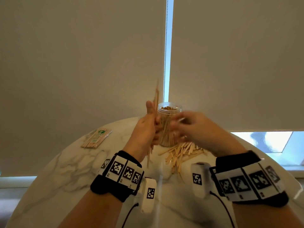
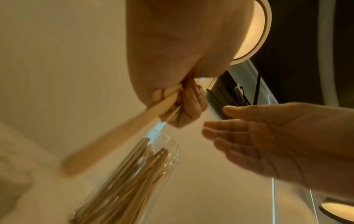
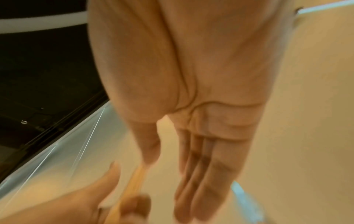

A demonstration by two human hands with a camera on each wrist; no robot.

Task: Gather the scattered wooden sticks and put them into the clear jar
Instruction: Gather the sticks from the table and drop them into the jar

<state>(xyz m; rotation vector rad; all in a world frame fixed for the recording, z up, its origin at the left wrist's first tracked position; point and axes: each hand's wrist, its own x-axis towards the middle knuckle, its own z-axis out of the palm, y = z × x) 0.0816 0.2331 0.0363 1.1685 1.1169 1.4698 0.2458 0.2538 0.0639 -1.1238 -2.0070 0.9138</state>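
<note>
A clear jar stands upright on the marble table, packed with wooden sticks; the left wrist view shows the jar from below. My left hand grips a bundle of sticks held upright just left of the jar; in the left wrist view the curled fingers clamp the bundle. My right hand hovers in front of the jar's right side with fingers straight and empty. More loose sticks lie scattered on the table before the jar.
A wrapped pack of sticks lies at the table's far left. The round marble table ends close behind the jar, with roller blinds and a window beyond. Wrist bands and cables hang near the front edge.
</note>
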